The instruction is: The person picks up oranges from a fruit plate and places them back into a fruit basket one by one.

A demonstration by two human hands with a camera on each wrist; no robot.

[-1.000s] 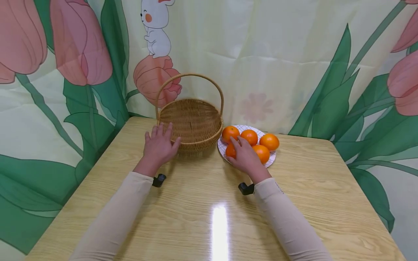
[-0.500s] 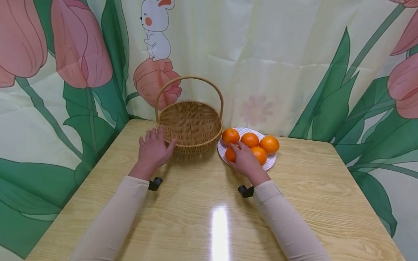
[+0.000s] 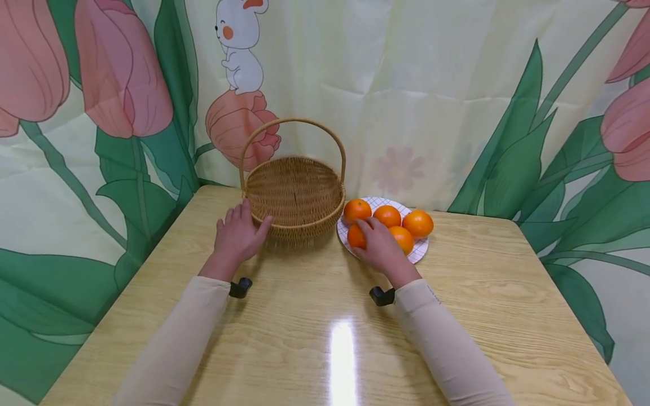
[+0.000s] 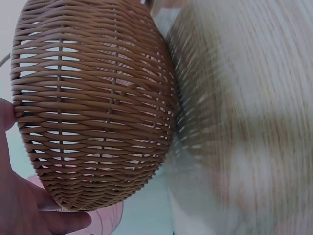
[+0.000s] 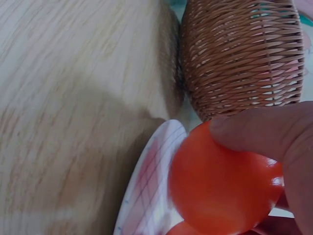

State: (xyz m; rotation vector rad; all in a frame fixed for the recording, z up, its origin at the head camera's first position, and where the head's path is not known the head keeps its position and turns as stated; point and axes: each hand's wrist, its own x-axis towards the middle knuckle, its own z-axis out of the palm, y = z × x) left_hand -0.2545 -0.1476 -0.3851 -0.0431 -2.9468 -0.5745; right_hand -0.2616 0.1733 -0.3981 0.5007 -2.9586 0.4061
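A brown wicker basket (image 3: 297, 226) with a tall hooped handle stands at the back of the table. My left hand (image 3: 236, 239) rests at its left front edge, the fingers spread and the thumb near the rim. In the left wrist view the fingers (image 4: 66, 221) lie along the woven side. To the right, my right hand (image 3: 383, 245) pinches the front-left orange (image 3: 356, 237) on the plate (image 3: 420, 250). From the right wrist, the thumb (image 5: 249, 129) presses on top of the orange and other fingers show below, partly hidden. The orange is still at the plate.
Several other oranges share the plate, among them a back-left orange (image 3: 358, 210) and a far-right orange (image 3: 418, 224). The plate sits right beside the basket. A printed curtain (image 3: 431, 113) hangs behind the wooden table (image 3: 304, 316).
My right hand's fingers have drawn in around the front-left orange. My left hand has shifted slightly left and back toward me along the basket's edge. Basket and plate stay in place.
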